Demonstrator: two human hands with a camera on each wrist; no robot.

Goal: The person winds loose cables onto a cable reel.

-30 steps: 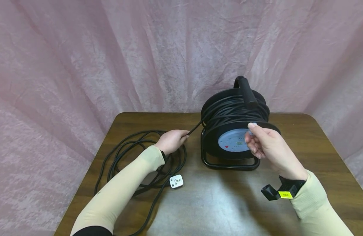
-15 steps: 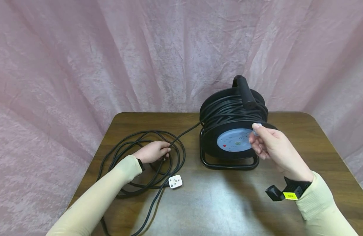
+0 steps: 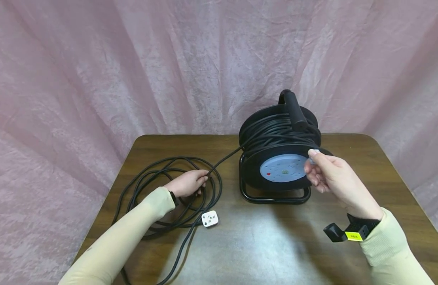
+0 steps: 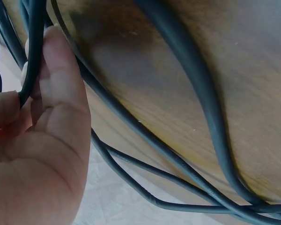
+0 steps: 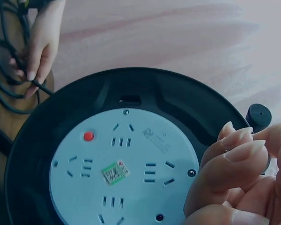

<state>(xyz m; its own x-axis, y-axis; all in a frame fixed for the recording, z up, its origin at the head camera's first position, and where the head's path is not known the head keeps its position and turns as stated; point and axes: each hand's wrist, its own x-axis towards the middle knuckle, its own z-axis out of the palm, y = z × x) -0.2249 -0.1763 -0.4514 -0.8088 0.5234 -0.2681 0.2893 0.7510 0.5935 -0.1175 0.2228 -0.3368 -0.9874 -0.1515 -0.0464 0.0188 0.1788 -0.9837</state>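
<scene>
My left hand (image 3: 187,183) pinches a black cable (image 4: 35,51) between thumb and fingers, above loose coils on the table. From there the cable rises in a straight line to a black cable reel (image 3: 252,168), which stands on a tubular frame with more cable wound on its drum. At the right side of the reel's face, my right hand (image 3: 329,172) pinches a small blue-grey knob (image 3: 314,160) with thumb and curled fingers. In the right wrist view the reel's pale blue socket plate (image 5: 136,187) shows, with a red button (image 5: 88,136).
A white plug (image 3: 209,218) lies right of the loose cable coils (image 3: 120,204) on the wooden table (image 3: 261,253). One cable length trails past the near edge of the view. The reel's carrying handle (image 3: 295,111) stands up, with a pink curtain (image 3: 190,67) behind.
My left hand has gone from near the reel back down-left along the cable, then slightly right, still gripping it. My right hand has shifted a little right with the knob.
</scene>
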